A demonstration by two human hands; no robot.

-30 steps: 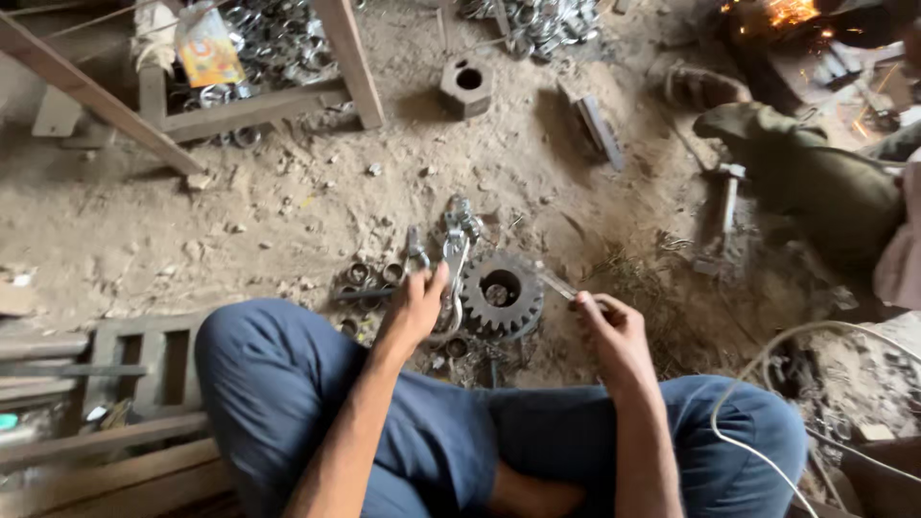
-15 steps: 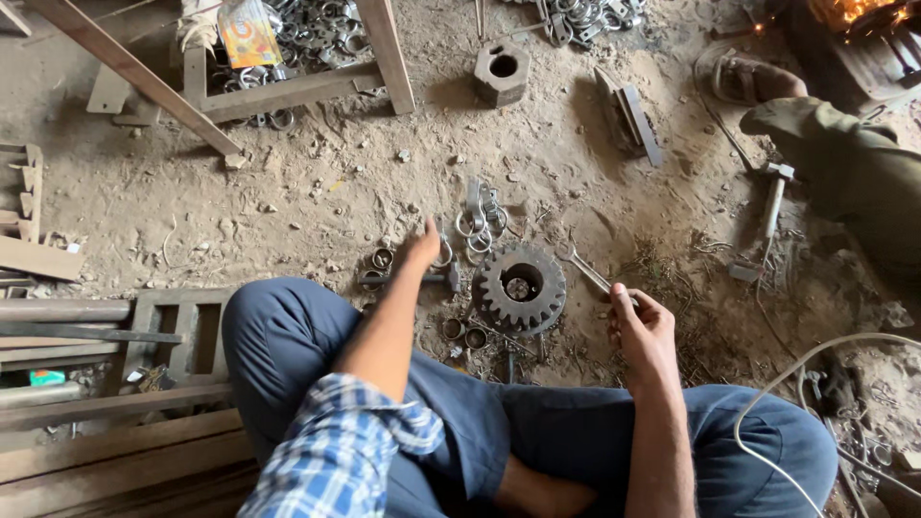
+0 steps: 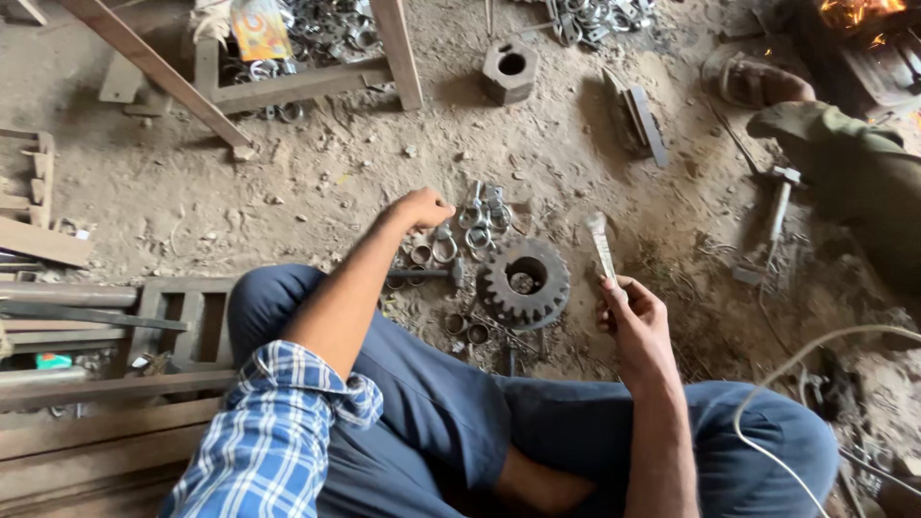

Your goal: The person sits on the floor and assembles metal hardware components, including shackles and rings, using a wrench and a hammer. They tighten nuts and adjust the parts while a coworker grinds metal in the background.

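I sit cross-legged on a dirt floor. A large toothed steel gear [image 3: 524, 281] lies flat in front of my legs. My left hand [image 3: 420, 208] reaches over a pile of small metal rings [image 3: 472, 223] just left of the gear, fingers curled down onto them; whether it grips one is hidden. My right hand [image 3: 633, 312] is right of the gear and holds a flat metal file-like tool [image 3: 602, 244] pointing up and away. A short metal rod [image 3: 422, 274] lies beside the gear.
A square metal block with a hole [image 3: 507, 69] and flat steel bars [image 3: 639, 113] lie farther off. More rings sit under a wooden frame [image 3: 302, 82]. Another person's leg [image 3: 844, 163] and sandal [image 3: 748, 82] are at right, near a fire [image 3: 854, 11]. A white cable [image 3: 815, 355] curves by my knee.
My left hand has moved up and left from the gear's edge onto the ring pile. My right hand has raised the flat tool more upright. The camera has shifted.
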